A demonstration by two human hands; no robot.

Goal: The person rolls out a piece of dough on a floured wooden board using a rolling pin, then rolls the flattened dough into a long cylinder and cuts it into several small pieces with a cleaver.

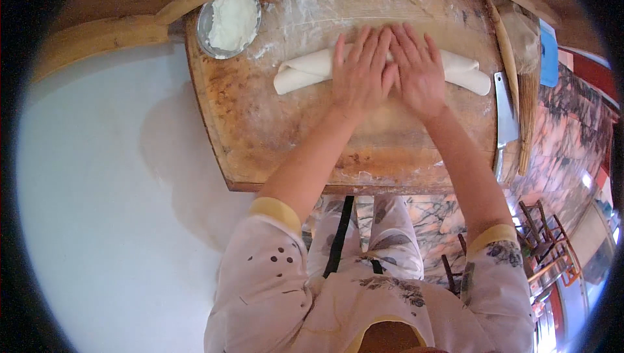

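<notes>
A pale, rolled-up log of dough (303, 72) lies crosswise on the floury wooden board (273, 138). My left hand (361, 80) rests on the middle of the roll, its fingers stretched out and pointing away from me. Beside it, my right hand (419, 79) lies flat on the dough too, fingers extended. The thumbs and index fingers of both hands come close together or touch. Both ends of the roll stick out past my hands, showing a loose overlapping edge; its middle is hidden beneath them.
A bowl (204, 27) of white flour (234, 22) stands at the board's far left corner. Along the right edge lie a cleaver (506, 111), a thin wooden rolling pin (507, 51) and a straw brush (529, 109). A blue object (549, 54) sits beyond them. Wooden stools (552, 239) stand lower right.
</notes>
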